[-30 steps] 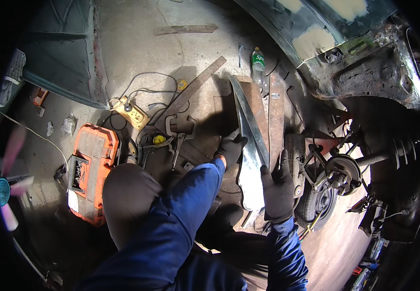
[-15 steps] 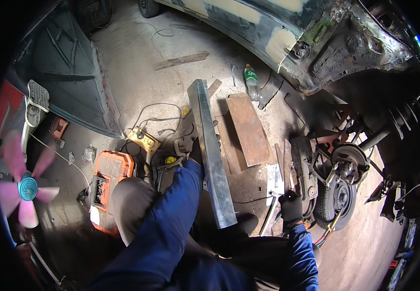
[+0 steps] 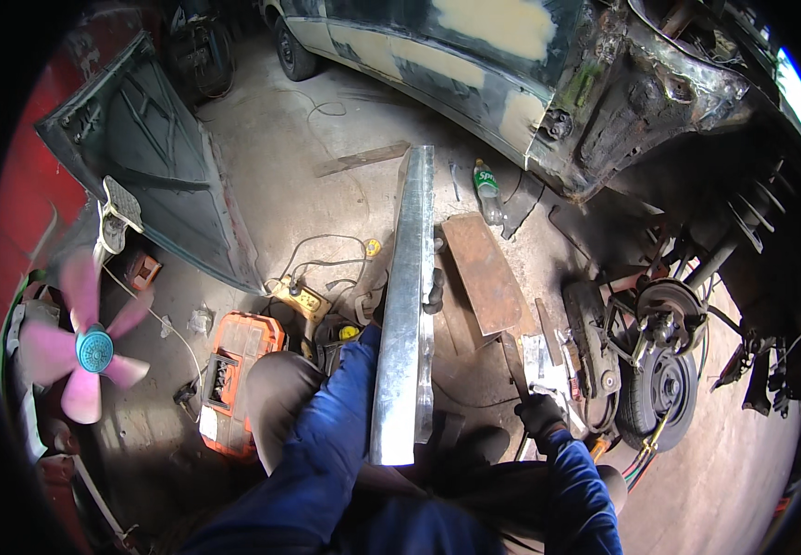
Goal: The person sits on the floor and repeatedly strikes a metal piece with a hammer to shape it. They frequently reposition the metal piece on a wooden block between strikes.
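Note:
A long, shiny sheet-metal channel (image 3: 407, 305) stands up in front of me, its near end over my lap and its far end pointing away toward the car. My left hand (image 3: 434, 289), in a black glove, wraps around its right edge about midway; most of the hand is hidden behind the metal. My right hand (image 3: 541, 413), also gloved, is low on the right beside a small bright metal piece (image 3: 541, 363). It seems closed around a thin dark rod (image 3: 513, 365). Both sleeves are blue.
A rusty flat plate (image 3: 484, 273) and a green bottle (image 3: 486, 185) lie on the concrete ahead. The car's bare brake hub (image 3: 664, 319) is at right. An orange tool case (image 3: 234, 365), a yellow power strip (image 3: 299, 298), a pink fan (image 3: 91, 347) and a loose car door (image 3: 151, 176) are at left.
The channel has been lifted off the floor and swung upright in my left hand. My view has tipped up toward the car. My right hand has stayed low by the small metal piece.

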`<state>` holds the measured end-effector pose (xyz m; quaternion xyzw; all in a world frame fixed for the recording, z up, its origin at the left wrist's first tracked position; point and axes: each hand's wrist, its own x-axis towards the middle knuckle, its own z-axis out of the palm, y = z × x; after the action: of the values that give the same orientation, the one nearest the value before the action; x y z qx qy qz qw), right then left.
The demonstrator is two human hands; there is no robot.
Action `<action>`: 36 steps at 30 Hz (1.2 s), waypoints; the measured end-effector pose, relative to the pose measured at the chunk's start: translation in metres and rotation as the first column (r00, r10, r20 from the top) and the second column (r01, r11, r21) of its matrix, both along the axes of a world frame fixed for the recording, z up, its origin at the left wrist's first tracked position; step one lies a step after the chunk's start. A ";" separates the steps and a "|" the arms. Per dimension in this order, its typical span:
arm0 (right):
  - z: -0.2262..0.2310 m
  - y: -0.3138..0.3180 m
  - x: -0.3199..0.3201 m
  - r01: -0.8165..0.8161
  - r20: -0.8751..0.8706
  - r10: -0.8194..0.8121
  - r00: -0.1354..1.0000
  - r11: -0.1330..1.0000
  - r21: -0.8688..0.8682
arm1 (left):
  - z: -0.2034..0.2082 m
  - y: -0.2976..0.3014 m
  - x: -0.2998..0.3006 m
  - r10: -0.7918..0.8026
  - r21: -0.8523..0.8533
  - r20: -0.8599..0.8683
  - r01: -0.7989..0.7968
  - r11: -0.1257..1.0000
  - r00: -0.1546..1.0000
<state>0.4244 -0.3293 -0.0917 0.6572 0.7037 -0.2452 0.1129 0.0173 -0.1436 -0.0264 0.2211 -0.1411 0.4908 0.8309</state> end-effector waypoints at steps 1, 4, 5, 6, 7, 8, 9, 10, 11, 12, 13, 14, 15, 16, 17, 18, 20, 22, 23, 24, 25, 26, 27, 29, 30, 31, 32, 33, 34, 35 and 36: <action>-0.001 0.000 0.000 0.038 -0.025 -0.038 0.999 0.999 -0.002 | -0.001 -0.001 -0.001 0.014 0.027 -0.013 -0.014 1.000 1.000; -0.011 0.001 0.007 -0.093 0.074 0.094 0.993 0.995 -0.022 | -0.004 -0.005 -0.005 0.107 -0.037 -0.131 -0.113 0.993 0.986; -0.017 0.001 0.011 -0.046 0.021 0.046 0.999 0.999 -0.006 | -0.004 -0.005 -0.006 0.121 -0.040 -0.162 -0.129 0.991 0.979; -0.023 0.001 0.015 -0.026 0.016 0.026 1.000 1.000 0.006 | -0.003 -0.005 -0.008 0.137 -0.054 -0.197 -0.150 0.987 0.971; -0.031 0.000 0.019 -0.102 0.131 0.102 0.986 0.995 -0.013 | 0.000 -0.004 -0.009 0.152 -0.065 -0.232 -0.172 0.983 0.961; -0.038 0.001 0.023 -0.205 0.202 0.203 0.958 0.979 -0.009 | 0.004 -0.003 -0.010 0.224 -0.082 -0.363 -0.271 0.959 0.905; -0.045 0.000 0.026 -0.130 0.116 0.122 0.986 0.989 0.065 | 0.009 0.001 -0.011 0.247 -0.099 -0.407 -0.312 0.945 0.879; -0.050 0.000 0.029 -0.095 0.086 0.087 0.993 0.990 0.104 | 0.015 0.007 -0.013 0.267 -0.090 -0.471 -0.347 0.934 0.840; -0.054 0.001 0.031 -0.110 0.126 0.097 0.987 0.990 0.093 | 0.022 0.013 -0.016 0.288 -0.093 -0.589 -0.418 0.904 0.755; -0.057 0.001 0.033 -0.120 0.091 0.106 0.990 0.981 0.156 | 0.029 0.020 -0.017 0.260 -0.175 -0.499 -0.390 0.904 0.826; -0.058 0.002 0.034 -0.222 0.195 0.192 0.962 0.965 0.141 | 0.036 0.028 -0.019 0.300 -0.173 -0.643 -0.515 0.839 0.704; -0.056 0.002 0.035 -0.316 0.228 0.272 0.935 0.930 0.188 | 0.043 0.035 -0.022 0.325 -0.133 -0.664 -0.534 0.835 0.673; -0.054 0.002 0.034 -0.330 0.282 0.278 0.918 0.931 0.158 | 0.047 0.040 -0.025 0.330 -0.128 -0.662 -0.535 0.835 0.673; -0.050 0.003 0.033 -0.304 0.215 0.262 0.941 0.932 0.197 | 0.052 0.049 -0.031 0.307 -0.127 -0.734 -0.566 0.814 0.606; -0.046 0.003 0.031 -0.356 0.276 0.307 0.911 0.923 0.147 | 0.056 0.056 -0.037 0.312 -0.095 -0.745 -0.557 0.825 0.590; -0.041 0.005 0.029 -0.112 0.040 0.109 0.993 0.991 0.070 | 0.057 0.060 -0.043 0.301 -0.079 -0.711 -0.499 0.863 0.635; -0.033 0.006 0.024 -0.219 0.152 0.211 0.966 0.975 0.034 | 0.057 0.069 -0.053 0.260 -0.054 -0.644 -0.382 0.923 0.719; -0.026 0.006 0.020 -0.172 0.039 0.170 0.985 0.984 0.045 | 0.052 0.073 -0.059 0.255 -0.038 -0.602 -0.347 0.937 0.757; -0.024 0.006 0.018 -0.446 0.199 0.417 0.887 0.885 0.131 | 0.049 0.075 -0.061 0.256 -0.038 -0.605 -0.348 0.937 0.754; -0.022 0.006 0.017 -0.391 0.156 0.372 0.915 0.912 0.124 | 0.046 0.075 -0.063 0.213 -0.093 -0.543 -0.310 0.946 0.812; -0.021 0.006 0.016 -0.207 0.029 0.205 0.978 0.974 0.091 | 0.043 0.076 -0.064 0.206 -0.094 -0.534 -0.299 0.949 0.820; -0.020 0.005 0.015 -0.072 -0.088 0.078 0.993 0.995 0.068 | 0.040 0.076 -0.065 0.204 -0.097 -0.536 -0.300 0.949 0.819; -0.020 0.005 0.015 -0.063 -0.086 0.066 0.994 0.998 0.030 | 0.037 0.076 -0.066 0.199 -0.116 -0.552 -0.311 0.943 0.810; -0.020 0.004 0.014 -0.020 -0.073 0.022 0.997 0.999 0.030 | 0.034 0.074 -0.068 0.159 -0.112 -0.486 -0.241 0.964 0.859; -0.019 0.004 0.013 0.040 -0.150 -0.035 0.988 0.999 0.026 | 0.032 0.073 -0.068 0.155 -0.112 -0.479 -0.235 0.966 0.864; -0.018 0.003 0.012 0.073 -0.174 -0.068 0.982 0.997 0.025 | 0.031 0.072 -0.068 0.150 -0.112 -0.472 -0.227 0.967 0.869; -0.017 0.003 0.011 0.051 -0.108 -0.047 0.993 0.998 0.030 | 0.030 0.071 -0.067 0.132 -0.131 -0.450 -0.212 0.968 0.883; -0.016 0.002 0.010 -0.024 -0.002 0.024 1.000 0.997 0.071 | 0.030 0.070 -0.067 0.115 -0.148 -0.428 -0.196 0.969 0.896; -0.015 0.002 0.009 0.032 0.003 -0.033 0.999 0.997 0.068 | 0.029 0.069 -0.065 0.103 -0.173 -0.409 -0.187 0.967 0.907; -0.014 0.001 0.008 0.109 0.016 -0.110 0.994 0.992 0.060 | 0.027 0.068 -0.064 0.097 -0.161 -0.382 -0.169 0.972 0.919; -0.013 0.001 0.007 0.018 0.043 -0.021 0.999 0.998 0.068 | 0.026 0.066 -0.062 0.098 -0.156 -0.360 -0.163 0.974 0.928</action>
<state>0.4314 -0.3282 -0.1051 0.6726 0.7025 -0.2082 0.1036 -0.0448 -0.0773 -0.0003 0.2363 0.0700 0.5087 0.8249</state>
